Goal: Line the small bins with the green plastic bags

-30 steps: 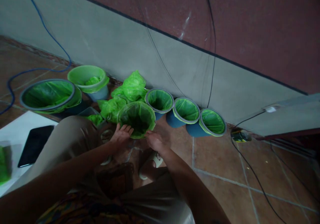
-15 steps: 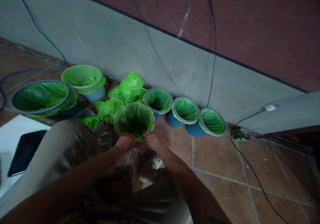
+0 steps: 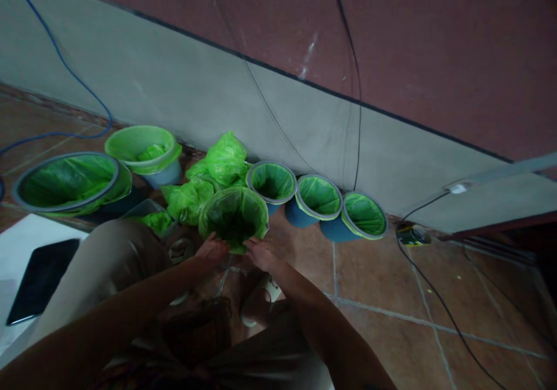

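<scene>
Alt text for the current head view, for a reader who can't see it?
A bare left hand and right hand are on the near edge of a green-lined bin. Right of it, three lined blue bins stand along a wall; left are bunched green bags.

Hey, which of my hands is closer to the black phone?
Your left. The left hand is at the near rim of the green-lined bin, right of the phone; the right hand is at the same rim, farther right of it.
</scene>
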Motion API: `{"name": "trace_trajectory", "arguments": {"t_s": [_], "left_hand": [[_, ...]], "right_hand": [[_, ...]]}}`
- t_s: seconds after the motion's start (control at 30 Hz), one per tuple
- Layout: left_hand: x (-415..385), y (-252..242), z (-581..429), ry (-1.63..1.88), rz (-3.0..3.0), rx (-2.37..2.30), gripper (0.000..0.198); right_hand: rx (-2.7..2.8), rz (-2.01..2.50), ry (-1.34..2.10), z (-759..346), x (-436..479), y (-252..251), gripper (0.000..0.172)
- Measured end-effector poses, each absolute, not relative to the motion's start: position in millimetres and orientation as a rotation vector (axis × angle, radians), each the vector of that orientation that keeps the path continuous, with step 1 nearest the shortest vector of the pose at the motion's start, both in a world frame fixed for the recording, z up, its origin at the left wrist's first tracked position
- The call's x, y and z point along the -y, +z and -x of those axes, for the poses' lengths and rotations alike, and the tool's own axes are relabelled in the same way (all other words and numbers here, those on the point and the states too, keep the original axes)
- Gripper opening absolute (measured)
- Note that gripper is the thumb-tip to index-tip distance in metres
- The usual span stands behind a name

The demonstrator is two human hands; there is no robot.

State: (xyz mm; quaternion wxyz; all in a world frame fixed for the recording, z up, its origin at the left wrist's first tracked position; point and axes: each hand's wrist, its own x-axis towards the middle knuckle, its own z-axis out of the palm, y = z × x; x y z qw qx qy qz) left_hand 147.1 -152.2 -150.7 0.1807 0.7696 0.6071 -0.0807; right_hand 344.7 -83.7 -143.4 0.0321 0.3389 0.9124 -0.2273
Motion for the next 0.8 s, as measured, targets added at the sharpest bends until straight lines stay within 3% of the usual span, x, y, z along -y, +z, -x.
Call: {"name": "trace_trajectory", "arguments": {"t_s": [0.13,0.3,0.6,0.8], "left_hand": [[154,-141,-153,-0.26,-2.148,-1.79,0.033],[155,-128,-155,-0.323,-2.119,-1.889,0.056],[142,-107,-134,-0.263,-2.022,-1.868,0.045],[105,-87,-86,-0.16,-1.82,-2.06,0.048]], "right_hand": [[-2.743,-1.38,-0.656,-350,72,-130,0.038],[-2.617,-1.656,-0.576,-360,56,-119,0.036],[-2.467,-1.276,-0.558,-333,66,-137,0.034],[-2.616,-1.699,-0.654,-333,52,-130,0.036]]}}
